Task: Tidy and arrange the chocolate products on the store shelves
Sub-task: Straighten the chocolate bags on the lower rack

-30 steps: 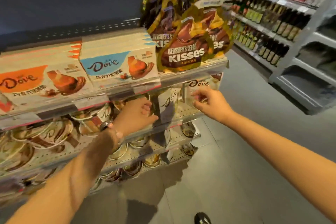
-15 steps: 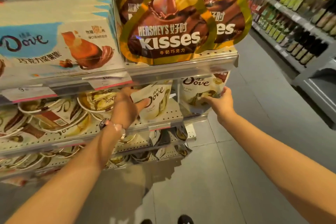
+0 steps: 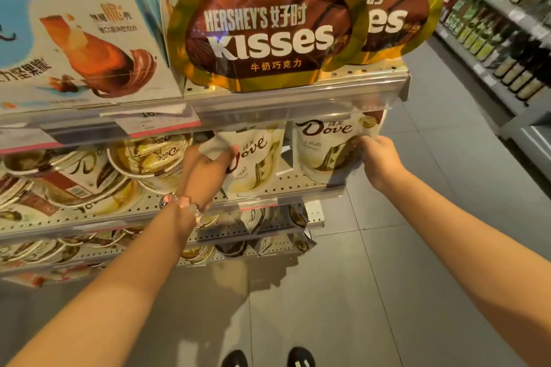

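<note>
Two white Dove pouches stand on the second shelf (image 3: 298, 189) under the Hershey's Kisses bags (image 3: 262, 36). My left hand (image 3: 205, 171) grips the left Dove pouch (image 3: 256, 164) by its upper left side; that pouch leans to the left. My right hand (image 3: 377, 158) pinches the right edge of the right Dove pouch (image 3: 325, 146), which stands upright at the shelf's end. A beaded bracelet is on my left wrist.
Dove boxes (image 3: 80, 39) fill the top shelf at left. Round Dove tubs (image 3: 149, 158) lie left of the pouches, with more tubs and pouches on the lower shelves. A bottle rack (image 3: 507, 24) lines the aisle at right. Grey tiled floor and my shoes are below.
The view has moved closer to the shelf. Both hands reached in and took hold of the two Dove pouches; the left pouch now leans under my left hand.
</note>
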A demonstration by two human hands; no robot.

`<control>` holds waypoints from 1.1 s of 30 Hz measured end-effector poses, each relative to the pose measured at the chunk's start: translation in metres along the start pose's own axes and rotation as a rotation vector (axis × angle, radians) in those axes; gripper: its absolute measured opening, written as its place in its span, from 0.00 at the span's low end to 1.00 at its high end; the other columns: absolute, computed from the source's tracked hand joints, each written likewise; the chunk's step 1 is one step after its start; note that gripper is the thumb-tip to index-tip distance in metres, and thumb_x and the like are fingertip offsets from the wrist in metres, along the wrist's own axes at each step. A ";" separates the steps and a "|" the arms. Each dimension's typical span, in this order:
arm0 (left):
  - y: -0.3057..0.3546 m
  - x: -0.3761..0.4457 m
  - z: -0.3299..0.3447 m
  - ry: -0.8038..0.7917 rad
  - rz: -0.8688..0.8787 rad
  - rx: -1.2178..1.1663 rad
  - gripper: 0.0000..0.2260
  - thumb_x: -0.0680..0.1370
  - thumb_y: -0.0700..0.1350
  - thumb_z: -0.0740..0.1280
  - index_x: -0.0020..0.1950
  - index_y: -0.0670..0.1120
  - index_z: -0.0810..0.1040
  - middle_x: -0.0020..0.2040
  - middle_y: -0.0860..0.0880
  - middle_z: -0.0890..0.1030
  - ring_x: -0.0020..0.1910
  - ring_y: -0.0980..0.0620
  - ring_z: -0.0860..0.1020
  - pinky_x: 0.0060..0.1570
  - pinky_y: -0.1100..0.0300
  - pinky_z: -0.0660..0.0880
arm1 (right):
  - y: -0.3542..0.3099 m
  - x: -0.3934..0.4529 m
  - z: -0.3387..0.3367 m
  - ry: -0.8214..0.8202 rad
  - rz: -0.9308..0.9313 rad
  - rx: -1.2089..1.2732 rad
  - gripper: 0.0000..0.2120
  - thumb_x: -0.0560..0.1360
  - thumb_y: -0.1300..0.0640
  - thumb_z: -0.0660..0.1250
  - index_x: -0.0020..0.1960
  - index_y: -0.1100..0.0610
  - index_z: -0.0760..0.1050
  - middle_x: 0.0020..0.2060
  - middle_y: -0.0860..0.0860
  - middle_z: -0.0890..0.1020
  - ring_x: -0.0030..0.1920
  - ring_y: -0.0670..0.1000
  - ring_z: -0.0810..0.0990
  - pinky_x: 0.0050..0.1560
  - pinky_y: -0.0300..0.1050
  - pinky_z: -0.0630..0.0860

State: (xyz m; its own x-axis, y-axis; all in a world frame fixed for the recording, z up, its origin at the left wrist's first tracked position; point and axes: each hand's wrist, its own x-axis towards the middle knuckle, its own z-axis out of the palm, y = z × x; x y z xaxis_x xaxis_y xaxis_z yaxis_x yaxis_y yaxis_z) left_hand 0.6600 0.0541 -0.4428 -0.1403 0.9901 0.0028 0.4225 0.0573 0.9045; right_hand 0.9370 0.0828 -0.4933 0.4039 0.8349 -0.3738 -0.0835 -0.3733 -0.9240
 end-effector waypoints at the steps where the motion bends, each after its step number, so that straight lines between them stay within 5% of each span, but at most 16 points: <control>1: 0.000 -0.001 -0.001 -0.008 0.009 -0.040 0.09 0.76 0.43 0.67 0.36 0.45 0.78 0.30 0.52 0.80 0.24 0.60 0.74 0.28 0.66 0.72 | -0.002 0.001 0.000 -0.001 0.000 0.020 0.10 0.74 0.69 0.59 0.40 0.59 0.76 0.40 0.54 0.80 0.48 0.55 0.78 0.53 0.48 0.76; 4: -0.004 0.001 -0.003 -0.045 0.034 -0.062 0.06 0.76 0.41 0.67 0.38 0.45 0.80 0.36 0.50 0.82 0.32 0.55 0.78 0.33 0.63 0.74 | -0.006 0.003 0.002 -0.005 -0.008 0.042 0.11 0.74 0.69 0.57 0.40 0.59 0.75 0.42 0.54 0.80 0.50 0.54 0.78 0.57 0.49 0.75; 8: -0.003 0.005 -0.004 -0.110 0.059 -0.032 0.10 0.76 0.41 0.66 0.35 0.48 0.78 0.27 0.55 0.79 0.23 0.57 0.73 0.24 0.66 0.69 | -0.008 0.004 0.004 -0.022 -0.008 0.027 0.12 0.75 0.69 0.55 0.41 0.57 0.74 0.43 0.52 0.80 0.50 0.52 0.77 0.59 0.48 0.74; 11: -0.002 0.013 -0.004 -0.183 0.039 0.029 0.11 0.77 0.46 0.66 0.37 0.42 0.78 0.28 0.47 0.77 0.22 0.53 0.73 0.23 0.64 0.71 | -0.009 0.001 0.006 -0.044 -0.018 0.023 0.13 0.76 0.69 0.53 0.42 0.57 0.73 0.43 0.51 0.79 0.51 0.51 0.76 0.58 0.47 0.74; 13: -0.005 0.019 -0.003 -0.205 0.008 -0.031 0.11 0.75 0.50 0.68 0.44 0.41 0.81 0.38 0.41 0.82 0.34 0.47 0.82 0.35 0.52 0.80 | -0.009 0.001 0.006 -0.062 -0.016 0.023 0.13 0.76 0.68 0.53 0.43 0.57 0.73 0.44 0.51 0.80 0.52 0.52 0.76 0.59 0.47 0.74; 15: -0.004 0.021 -0.001 -0.162 -0.041 -0.089 0.13 0.73 0.54 0.69 0.47 0.44 0.82 0.44 0.40 0.83 0.42 0.41 0.82 0.43 0.39 0.77 | -0.010 0.000 0.005 -0.070 -0.012 0.001 0.13 0.76 0.68 0.53 0.43 0.56 0.73 0.45 0.50 0.80 0.52 0.51 0.76 0.58 0.46 0.74; 17: -0.006 0.021 0.005 -0.110 -0.073 -0.072 0.13 0.73 0.53 0.70 0.43 0.43 0.80 0.36 0.43 0.82 0.30 0.51 0.80 0.32 0.52 0.79 | -0.009 0.001 0.003 -0.065 -0.014 -0.009 0.11 0.76 0.67 0.54 0.45 0.57 0.73 0.47 0.51 0.80 0.53 0.51 0.76 0.54 0.43 0.75; 19: -0.007 0.014 0.014 -0.054 -0.106 -0.033 0.11 0.74 0.52 0.70 0.41 0.44 0.78 0.30 0.51 0.78 0.21 0.59 0.73 0.21 0.66 0.70 | -0.007 0.001 0.000 -0.095 -0.038 -0.005 0.11 0.75 0.68 0.56 0.47 0.58 0.74 0.48 0.51 0.80 0.53 0.51 0.77 0.46 0.38 0.74; 23: -0.027 0.000 0.033 0.093 -0.160 -0.210 0.19 0.67 0.50 0.76 0.53 0.45 0.78 0.47 0.52 0.82 0.47 0.59 0.81 0.48 0.62 0.78 | 0.008 0.002 -0.004 -0.152 -0.071 -0.035 0.17 0.74 0.71 0.60 0.61 0.62 0.71 0.56 0.55 0.79 0.53 0.49 0.78 0.42 0.35 0.73; 27: -0.053 -0.014 0.065 0.226 -0.196 -0.362 0.37 0.62 0.42 0.80 0.67 0.42 0.66 0.60 0.49 0.76 0.57 0.56 0.76 0.55 0.67 0.75 | 0.030 0.006 -0.007 -0.172 -0.052 -0.095 0.30 0.70 0.70 0.69 0.68 0.57 0.63 0.59 0.53 0.76 0.54 0.46 0.76 0.40 0.33 0.71; 29: -0.063 -0.015 0.081 0.285 -0.188 -0.340 0.42 0.61 0.38 0.80 0.69 0.41 0.61 0.63 0.46 0.72 0.60 0.55 0.73 0.55 0.73 0.70 | 0.039 0.004 -0.004 -0.195 -0.086 -0.139 0.38 0.65 0.66 0.76 0.69 0.54 0.60 0.59 0.49 0.75 0.54 0.43 0.75 0.45 0.35 0.74; 31: -0.072 -0.013 0.095 0.331 -0.180 -0.267 0.50 0.56 0.44 0.82 0.71 0.41 0.58 0.67 0.44 0.67 0.67 0.50 0.68 0.65 0.63 0.66 | 0.047 -0.001 0.002 -0.143 -0.153 -0.180 0.48 0.59 0.59 0.81 0.70 0.52 0.56 0.62 0.48 0.73 0.58 0.43 0.74 0.55 0.43 0.76; 33: -0.079 -0.014 0.107 0.377 -0.156 -0.159 0.56 0.53 0.50 0.82 0.73 0.41 0.55 0.69 0.42 0.63 0.70 0.45 0.63 0.70 0.50 0.61 | 0.054 -0.007 0.012 -0.043 -0.226 -0.207 0.60 0.54 0.51 0.83 0.74 0.48 0.49 0.70 0.51 0.64 0.69 0.50 0.66 0.69 0.53 0.67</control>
State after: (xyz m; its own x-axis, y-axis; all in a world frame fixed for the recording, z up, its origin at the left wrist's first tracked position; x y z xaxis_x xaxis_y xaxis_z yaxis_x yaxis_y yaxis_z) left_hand 0.7239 0.0497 -0.5596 -0.5208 0.8536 -0.0102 0.2314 0.1526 0.9608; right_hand 0.9182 0.0614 -0.5418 0.3516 0.9210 -0.1678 0.1932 -0.2468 -0.9496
